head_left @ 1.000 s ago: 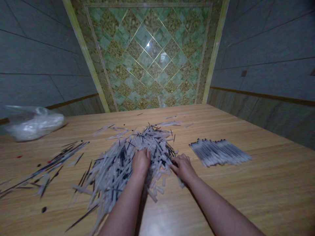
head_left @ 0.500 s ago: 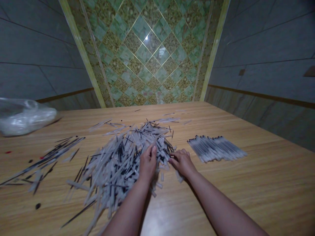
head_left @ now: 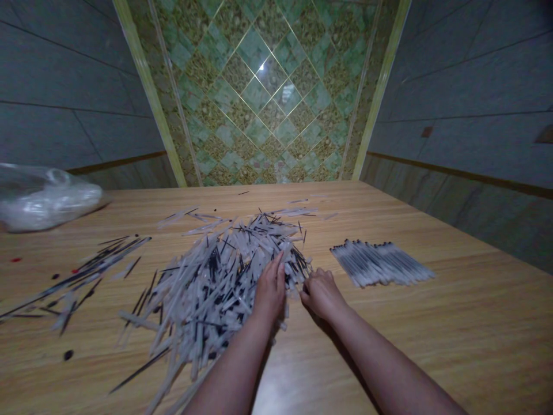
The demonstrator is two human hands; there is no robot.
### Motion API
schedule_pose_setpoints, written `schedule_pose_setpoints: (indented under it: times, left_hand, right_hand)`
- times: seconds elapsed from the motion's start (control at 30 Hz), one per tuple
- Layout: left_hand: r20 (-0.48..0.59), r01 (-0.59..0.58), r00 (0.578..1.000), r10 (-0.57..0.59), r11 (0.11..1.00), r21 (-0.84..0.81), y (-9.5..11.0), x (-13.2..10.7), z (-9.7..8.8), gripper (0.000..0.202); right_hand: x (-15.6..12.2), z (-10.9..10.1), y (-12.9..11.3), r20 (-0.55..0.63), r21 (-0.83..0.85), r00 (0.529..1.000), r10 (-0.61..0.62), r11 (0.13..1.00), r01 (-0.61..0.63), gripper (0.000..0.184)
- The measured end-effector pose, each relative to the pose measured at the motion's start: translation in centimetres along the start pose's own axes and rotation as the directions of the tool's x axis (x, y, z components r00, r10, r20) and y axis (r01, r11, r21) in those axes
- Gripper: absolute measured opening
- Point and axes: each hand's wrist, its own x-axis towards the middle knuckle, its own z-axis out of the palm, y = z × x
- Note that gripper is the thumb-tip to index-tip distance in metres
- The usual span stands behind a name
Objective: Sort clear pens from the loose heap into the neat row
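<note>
A big loose heap of clear pen tubes and black refills lies on the wooden table. My left hand rests on the heap's right side, fingers extended along the tubes, holding nothing that I can make out. My right hand is at the heap's right edge with its fingers curled in, pinching at tubes there; what they hold is hidden. A neat row of assembled pens lies to the right of my right hand.
Scattered black refills and tubes lie at the left. A clear plastic bag sits at the far left. Grey walls and a green patterned tile panel stand behind the table.
My left hand has slid rightward across the heap, toward my right hand. My right hand stayed at the heap's edge. The view shifted slightly.
</note>
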Motion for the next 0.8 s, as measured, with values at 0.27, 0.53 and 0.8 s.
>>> schedule_pose_setpoints:
  times: [0.27, 0.53, 0.8]
  left_hand:
    - [-0.028, 0.041, 0.999, -0.040, 0.998, 0.041, -0.6, -0.1, 0.3, 0.028]
    - [-0.048, 0.003, 0.999, 0.000, 0.998, 0.060, -1.1, -0.3, 0.7, 0.026]
    - [-0.087, 0.026, 0.996, -0.020, 0.998, 0.066, -1.2, -0.2, 0.4, 0.025]
  right_hand:
    - [-0.2, -1.6, 1.2, -0.111, 0.018, 0.990, 0.091, 0.996, -0.090, 0.019]
    - [0.7, -1.7, 6.7, -0.286, 0.629, 0.909, 0.302, 0.775, -0.060, 0.025]
    - [2.0, 0.7, 9.6, -0.334, 0.845, 0.829, 0.448, 0.532, 0.053, 0.031]
